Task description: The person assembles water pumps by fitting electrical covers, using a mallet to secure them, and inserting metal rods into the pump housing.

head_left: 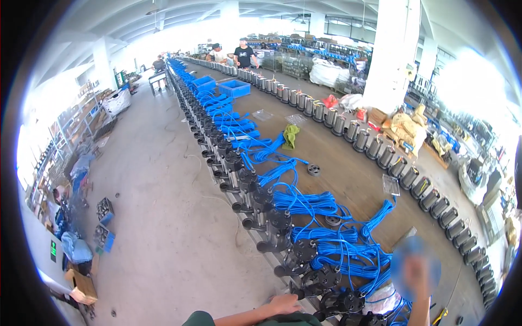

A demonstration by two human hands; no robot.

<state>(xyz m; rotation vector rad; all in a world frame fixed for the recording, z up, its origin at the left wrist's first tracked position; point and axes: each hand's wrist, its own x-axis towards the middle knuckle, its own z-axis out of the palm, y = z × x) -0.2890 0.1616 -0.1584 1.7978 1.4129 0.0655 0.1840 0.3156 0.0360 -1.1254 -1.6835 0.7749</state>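
At the lower edge, my left hand (285, 304) lies at the near side of the row of black submersible pumps (302, 254), next to a pump's side outlet. Its fingers look loosely stretched, with nothing seen in them. On the right, my right hand (417, 274) is raised over the table beside the coils of blue cable (348, 255). A round blurred patch with blue in it covers its fingers, so their grip is hidden. Below that hand lies a clear plastic bag (382, 299) among the cable.
Grey motor housings (385, 157) line the table's far side. On the table are blue crates (235, 88), a green cloth (290, 136) and a black round part (314, 170). A co-worker (246, 54) in a dark shirt stands beyond. The aisle floor (157, 217) runs along the left.
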